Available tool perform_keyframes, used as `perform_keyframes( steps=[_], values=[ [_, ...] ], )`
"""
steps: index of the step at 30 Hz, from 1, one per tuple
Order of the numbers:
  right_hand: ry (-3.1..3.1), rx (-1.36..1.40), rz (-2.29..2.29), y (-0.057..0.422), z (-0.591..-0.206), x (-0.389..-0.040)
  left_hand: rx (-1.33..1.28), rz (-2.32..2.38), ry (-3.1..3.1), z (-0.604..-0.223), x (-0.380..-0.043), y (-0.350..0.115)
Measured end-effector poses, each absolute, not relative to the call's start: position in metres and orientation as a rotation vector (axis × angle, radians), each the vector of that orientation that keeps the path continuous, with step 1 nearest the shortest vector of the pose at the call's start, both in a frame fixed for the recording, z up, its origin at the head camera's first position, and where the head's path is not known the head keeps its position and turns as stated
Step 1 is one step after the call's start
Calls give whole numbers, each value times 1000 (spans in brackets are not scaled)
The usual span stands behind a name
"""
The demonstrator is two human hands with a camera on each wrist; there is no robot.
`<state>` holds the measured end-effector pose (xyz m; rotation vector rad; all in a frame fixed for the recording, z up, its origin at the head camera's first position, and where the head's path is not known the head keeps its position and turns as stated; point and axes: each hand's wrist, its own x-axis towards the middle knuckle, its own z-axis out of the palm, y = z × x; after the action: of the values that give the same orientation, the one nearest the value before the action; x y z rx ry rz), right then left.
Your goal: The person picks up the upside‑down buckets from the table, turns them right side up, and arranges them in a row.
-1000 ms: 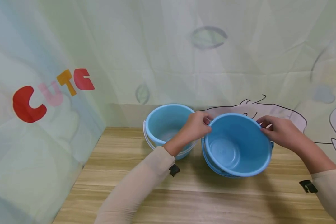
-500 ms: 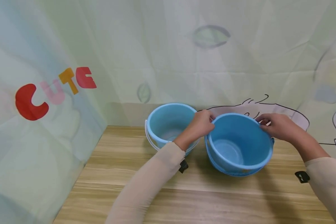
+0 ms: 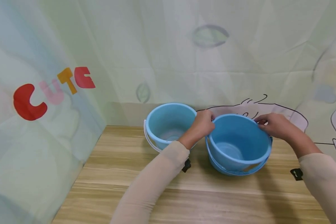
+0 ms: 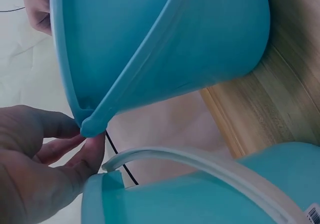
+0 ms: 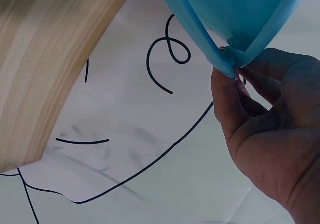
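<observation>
Both hands hold a blue plastic bucket (image 3: 238,133) by opposite sides of its rim, its mouth tipped a little towards me. My left hand (image 3: 203,125) pinches the rim by the handle joint, as the left wrist view shows with thumb and fingertips under the blue handle (image 4: 145,48). On the other side my right hand (image 3: 277,126) pinches the rim beside the opposite handle joint (image 5: 232,63). A lighter blue bucket (image 3: 168,121) with a white handle (image 3: 149,137) stands upright to the left, partly behind my left forearm. Nothing shows inside either bucket.
The buckets are at the back of a wood-grain table (image 3: 123,174). Behind it hangs a pale printed cloth (image 3: 170,56), with a second cloth side (image 3: 30,155) on the left bearing coloured letters. Black straps (image 3: 186,165) show at both sleeves.
The held bucket has tipped back more upright, so more of its front wall and blue handle shows. My left hand has shifted slightly right. The lighter bucket stays in place.
</observation>
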<state>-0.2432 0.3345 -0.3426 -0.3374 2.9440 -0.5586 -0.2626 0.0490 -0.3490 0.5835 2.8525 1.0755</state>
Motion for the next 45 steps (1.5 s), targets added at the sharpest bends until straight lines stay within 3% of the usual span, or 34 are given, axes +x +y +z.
perform_keyframes(
  steps=[12,29,45],
  values=[
    [2989,-256,-618,335,-351,-234,719,1139,2857,-356,-255,43],
    [3025,-129,-1094,335,-387,-167,936,1393,2848,-386,-211,22],
    [2913,-149,-1298,329,-405,-138,684,1563,2763,-402,-179,25]
  ],
)
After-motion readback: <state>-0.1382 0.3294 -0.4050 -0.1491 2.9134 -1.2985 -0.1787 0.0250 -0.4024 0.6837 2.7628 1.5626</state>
